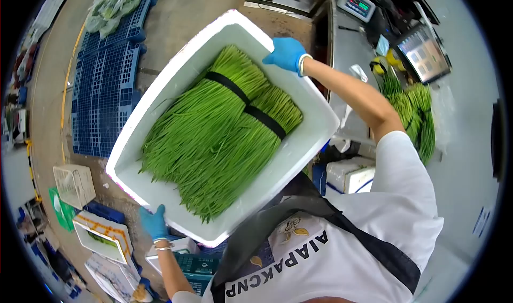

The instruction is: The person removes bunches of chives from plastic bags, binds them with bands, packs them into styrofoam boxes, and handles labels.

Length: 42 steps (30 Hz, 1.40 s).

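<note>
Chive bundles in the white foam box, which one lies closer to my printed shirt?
The lower-right chive bundle, its black band lower and farther right in the picture. The upper-left chive bundle lies beyond it, farther from the printed shirt.

Plastic bag [113,8] on a blue pallet [109,47], digital display [355,4], lit monitor [424,52], pale crate [84,186]

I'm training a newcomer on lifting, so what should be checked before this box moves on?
1. Right hand gripping the foam box rim: ok.
2. Left hand on the opposite edge: ok.
3. Left fingers well under the box: cannot tell, partly hidden.
4. Green bundles inside the box: ok, both.
5. Black bands around them: ok, one each.
6. Lid fitted: not ok, box open.
</note>
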### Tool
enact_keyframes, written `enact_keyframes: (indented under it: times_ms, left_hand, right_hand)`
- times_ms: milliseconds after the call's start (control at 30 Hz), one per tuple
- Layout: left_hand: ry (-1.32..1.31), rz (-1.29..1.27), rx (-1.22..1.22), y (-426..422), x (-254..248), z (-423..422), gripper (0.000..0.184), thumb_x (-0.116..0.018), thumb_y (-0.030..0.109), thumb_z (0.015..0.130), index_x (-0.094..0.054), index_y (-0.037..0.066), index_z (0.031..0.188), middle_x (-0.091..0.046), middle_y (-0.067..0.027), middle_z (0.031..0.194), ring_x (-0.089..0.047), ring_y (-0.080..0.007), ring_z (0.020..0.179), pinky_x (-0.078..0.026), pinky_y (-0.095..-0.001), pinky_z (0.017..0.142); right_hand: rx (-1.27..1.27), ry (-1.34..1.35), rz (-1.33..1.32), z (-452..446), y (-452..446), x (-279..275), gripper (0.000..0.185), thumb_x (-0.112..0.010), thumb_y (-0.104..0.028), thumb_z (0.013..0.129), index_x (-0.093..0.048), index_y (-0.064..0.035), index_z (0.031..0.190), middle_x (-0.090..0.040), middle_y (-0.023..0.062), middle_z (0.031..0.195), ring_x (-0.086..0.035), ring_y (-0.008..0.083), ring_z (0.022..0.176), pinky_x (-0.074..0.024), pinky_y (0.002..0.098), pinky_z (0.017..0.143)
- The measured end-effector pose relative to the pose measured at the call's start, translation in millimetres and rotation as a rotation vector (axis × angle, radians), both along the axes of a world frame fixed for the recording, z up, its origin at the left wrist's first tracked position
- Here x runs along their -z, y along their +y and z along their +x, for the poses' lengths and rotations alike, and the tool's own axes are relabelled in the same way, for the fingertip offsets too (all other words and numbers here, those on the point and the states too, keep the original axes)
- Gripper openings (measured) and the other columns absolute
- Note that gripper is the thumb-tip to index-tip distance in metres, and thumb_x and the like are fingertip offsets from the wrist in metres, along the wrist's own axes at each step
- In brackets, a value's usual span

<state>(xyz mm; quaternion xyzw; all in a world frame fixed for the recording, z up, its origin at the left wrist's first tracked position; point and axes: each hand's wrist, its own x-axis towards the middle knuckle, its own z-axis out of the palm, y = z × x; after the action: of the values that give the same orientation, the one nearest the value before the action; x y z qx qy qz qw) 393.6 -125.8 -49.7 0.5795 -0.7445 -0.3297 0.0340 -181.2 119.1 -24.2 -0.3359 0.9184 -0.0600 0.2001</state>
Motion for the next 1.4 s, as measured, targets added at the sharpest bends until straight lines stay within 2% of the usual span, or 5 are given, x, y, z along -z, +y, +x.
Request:
enact_keyframes:
  times_ms: [500,1067,1167,1300,1400]
  left_hand:
    - [0.347,0.463,-0.634,184,64,-313,0.045,-0.076,-0.001,0.075,-0.049,-0.007,0.111,-0.059,-0.0142,0.104,-0.061,-0.0253,0.09,-0.053,-0.0368,0.077]
    - [0.159,0.464,-0.341,186,93,-363,0.063,-0.079,0.017,0.078,-0.046,-0.01,0.123,-0.059,-0.0207,0.118,-0.059,-0.0275,0.103,-0.049,-0.0386,0.089]
    - [0.206,0.526,-0.31,186,101,-360,0.061,-0.079,0.022,0.08,-0.047,-0.007,0.123,-0.06,-0.0192,0.115,-0.061,-0.0255,0.097,-0.054,-0.0367,0.075]
    - [0.171,0.711,-0.143,165,89,-354,0.047,-0.073,0.029,0.086,-0.051,0.0,0.117,-0.063,-0.0144,0.103,-0.067,-0.0219,0.076,-0.053,-0.0295,0.048]
    - [0.057,0.895,0.117,136,90,-335,0.043,-0.062,0.042,0.092,-0.06,0.003,0.11,-0.069,-0.0105,0.083,-0.069,-0.0223,0.063,-0.051,-0.0275,0.049]
  right_hand:
    - [-0.23,0.296,0.094,-323,-90,40,0.036,-0.073,-0.033,0.076,-0.073,-0.0028,0.097,-0.069,0.0192,0.089,-0.068,0.0315,0.075,-0.0559,0.0454,0.072]
    - [-0.147,0.148,0.096,-406,-91,143,0.049,-0.079,-0.036,0.066,-0.071,-0.0103,0.107,-0.071,0.0174,0.101,-0.069,0.034,0.09,-0.056,0.0446,0.08]
    - [0.001,0.243,-0.138,-363,-71,108,0.109,-0.082,-0.044,0.068,-0.019,-0.0062,0.149,-0.058,0.021,0.127,-0.061,0.0379,0.11,-0.0504,0.0467,0.09]
    - [-0.019,0.131,-0.379,-265,-8,44,0.061,-0.056,-0.062,0.086,-0.069,-0.0071,0.108,-0.068,0.0184,0.103,-0.065,0.0367,0.091,-0.0511,0.0451,0.081]
    - [0.172,-0.179,-0.26,-174,69,-10,0.066,-0.039,-0.065,0.093,-0.071,-0.0113,0.073,-0.068,0.0137,0.078,-0.064,0.0345,0.075,-0.05,0.043,0.071]
